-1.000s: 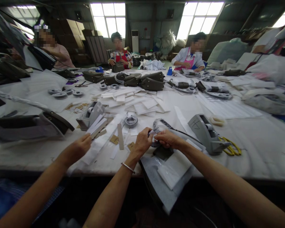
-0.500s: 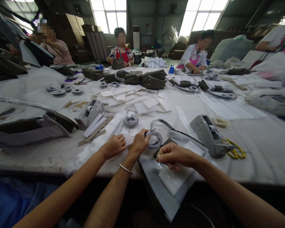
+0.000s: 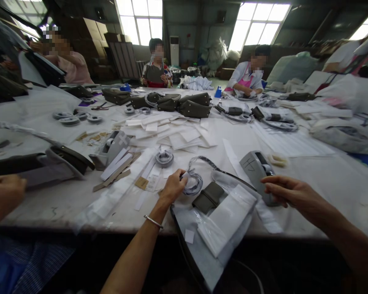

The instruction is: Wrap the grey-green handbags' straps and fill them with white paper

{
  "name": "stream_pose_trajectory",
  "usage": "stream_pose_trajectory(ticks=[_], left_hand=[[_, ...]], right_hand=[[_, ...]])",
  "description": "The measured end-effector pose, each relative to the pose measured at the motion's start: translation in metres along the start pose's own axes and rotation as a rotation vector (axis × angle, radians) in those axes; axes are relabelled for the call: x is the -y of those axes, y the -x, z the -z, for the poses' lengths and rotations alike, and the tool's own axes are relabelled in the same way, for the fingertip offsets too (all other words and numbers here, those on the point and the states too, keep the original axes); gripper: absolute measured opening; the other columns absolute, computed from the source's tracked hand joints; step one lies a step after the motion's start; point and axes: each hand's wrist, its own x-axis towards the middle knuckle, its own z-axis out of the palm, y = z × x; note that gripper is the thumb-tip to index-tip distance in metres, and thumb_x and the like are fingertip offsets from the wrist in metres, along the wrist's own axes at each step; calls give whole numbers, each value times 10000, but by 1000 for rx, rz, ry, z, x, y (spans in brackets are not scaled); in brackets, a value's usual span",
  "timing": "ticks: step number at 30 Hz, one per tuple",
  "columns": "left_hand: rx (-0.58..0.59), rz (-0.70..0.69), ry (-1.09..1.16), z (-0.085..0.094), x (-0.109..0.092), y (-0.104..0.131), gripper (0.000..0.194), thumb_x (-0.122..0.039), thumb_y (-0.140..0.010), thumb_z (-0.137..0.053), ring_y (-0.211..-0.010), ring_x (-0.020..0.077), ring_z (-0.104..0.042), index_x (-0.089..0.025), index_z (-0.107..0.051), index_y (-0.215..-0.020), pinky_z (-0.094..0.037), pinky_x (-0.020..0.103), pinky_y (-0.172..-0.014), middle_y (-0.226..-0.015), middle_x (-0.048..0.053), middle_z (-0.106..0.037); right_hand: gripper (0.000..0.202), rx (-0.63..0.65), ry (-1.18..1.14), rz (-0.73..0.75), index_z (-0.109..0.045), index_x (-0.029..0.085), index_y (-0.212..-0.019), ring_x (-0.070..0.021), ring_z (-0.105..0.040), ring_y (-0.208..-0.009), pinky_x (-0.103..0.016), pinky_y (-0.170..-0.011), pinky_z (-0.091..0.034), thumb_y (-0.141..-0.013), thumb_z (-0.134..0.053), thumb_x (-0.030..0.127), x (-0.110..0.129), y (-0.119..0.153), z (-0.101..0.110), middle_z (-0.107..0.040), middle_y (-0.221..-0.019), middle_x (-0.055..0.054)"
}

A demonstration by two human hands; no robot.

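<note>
My left hand (image 3: 173, 187) is closed at the near-left edge of a coiled strap in clear wrapping (image 3: 194, 183). The strap runs to a dark bag (image 3: 179, 237) covered with pale sheeting, which hangs over the table's front edge. On the bag lie a small olive pouch (image 3: 209, 197) and a white packet in clear film (image 3: 225, 218). My right hand (image 3: 286, 191) reaches to a grey tape dispenser (image 3: 254, 167), fingers stretched out over its near side. Whether the fingertips touch any tape cannot be made out.
A co-worker's hand (image 3: 6, 196) is at the left edge. Another grey dispenser (image 3: 112, 145), a wrapped coil (image 3: 164, 158) and cardboard strips (image 3: 118, 174) are near the left hand. White sheets (image 3: 178, 130) and olive bags (image 3: 194, 105) lie farther back. Several people work across the table (image 3: 319, 196).
My right hand has moved right from over the bag to the dispenser, uncovering the pouch and packet. The co-worker's hand has withdrawn left. My left hand stays at the coil.
</note>
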Motion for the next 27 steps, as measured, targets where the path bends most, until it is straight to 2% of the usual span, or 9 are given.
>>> stream_pose_trajectory(ticks=[3,9,12,15,17,19,22,24,27], left_hand=[[-3,19,6,-20,-1,-7,195,-194,-824,-537,-884,201,-658,-173,-653,-980,-467,284,-811,-958,62,-722],[-4,-2,20,-9,-5,2,195,-212,-844,-540,-905,208,-646,-174,-644,-1005,-446,295,-831,-970,64,-712],[-21,-21,36,-10,-9,4,209,-221,-845,-539,-899,204,-642,-179,-637,-1024,-445,291,-820,-968,59,-709],[-43,-23,79,-10,-9,4,197,-222,-824,-556,-880,197,-636,-185,-644,-996,-445,287,-811,-945,44,-708],[-36,-2,171,-7,-6,4,196,-238,-803,-581,-847,188,-629,-180,-654,-976,-450,278,-789,-912,36,-703],[8,42,365,-4,-2,4,218,-275,-784,-616,-790,171,-617,-165,-658,-967,-458,262,-744,-874,31,-692],[113,135,746,-2,5,4,297,-349,-745,-689,-696,132,-585,-135,-649,-947,-449,233,-671,-822,25,-669],[151,190,924,-2,8,4,368,-384,-699,-751,-663,114,-567,-122,-643,-934,-439,221,-649,-800,21,-658],[148,220,1022,-6,11,4,425,-404,-670,-798,-670,108,-569,-115,-645,-943,-440,217,-656,-811,25,-662]], right_hand=[[491,65,51,36,-729,171,-988,-152,-598,-612,-254,-534,-481,-697,-773,565,7,1,-20,-708,-803,-67],[395,85,181,340,-690,223,-1119,-227,-677,-880,-360,-823,-526,-772,-700,412,36,-23,-109,-733,-965,-63],[572,146,221,426,-607,218,-1269,-240,-663,-983,-384,-898,-508,-722,-748,310,46,-38,-152,-717,-1077,-87],[735,195,208,429,-526,206,-1358,-258,-651,-1039,-404,-935,-497,-670,-779,245,51,-51,-180,-683,-1172,-113],[746,266,107,365,-528,199,-1348,-269,-656,-1038,-406,-920,-509,-662,-803,297,49,-62,-186,-682,-1173,-119],[676,347,-99,238,-545,186,-1316,-263,-679,-988,-396,-871,-535,-724,-764,428,44,-73,-183,-699,-1131,-126],[558,299,-304,113,-610,164,-1206,-227,-697,-884,-372,-826,-543,-768,-710,495,31,-89,-173,-724,-1030,-120],[483,292,-245,153,-676,160,-1077,-221,-684,-869,-365,-839,-527,-705,-767,454,22,-93,-173,-732,-973,-95],[380,468,-141,265,-727,164,-952,-224,-662,-874,-353,-843,-506,-673,-783,416,18,-88,-186,-736,-934,-59]])
